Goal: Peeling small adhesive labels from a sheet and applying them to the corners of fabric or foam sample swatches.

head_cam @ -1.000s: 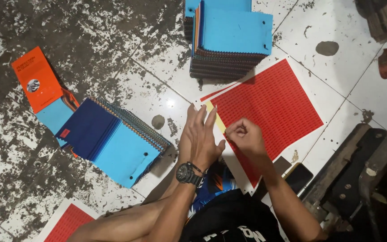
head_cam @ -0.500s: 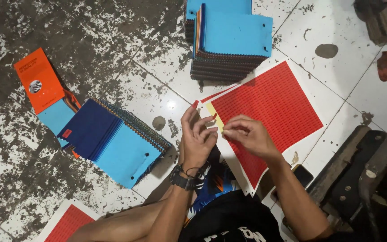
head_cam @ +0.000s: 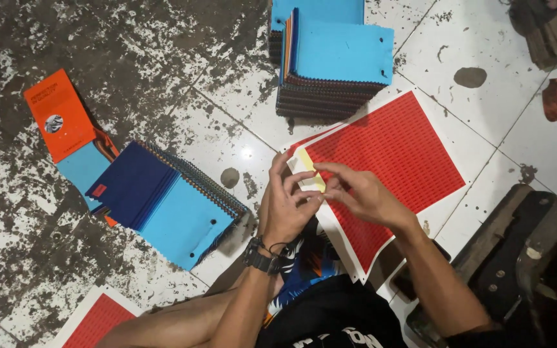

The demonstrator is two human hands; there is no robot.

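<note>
Bright overhead light glares off the floor tile (head_cam: 247, 153) (right edge shadowed).

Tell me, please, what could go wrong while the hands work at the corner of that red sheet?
The left hand and right hand pinch a pale yellow strip at the corner of the red sheet; a hard pull might tear or crease it. The sheet overhangs the person's lap, so it may slide or bend. The leaning pile of blue booklets close to the left arm could topple if nudged.
</note>
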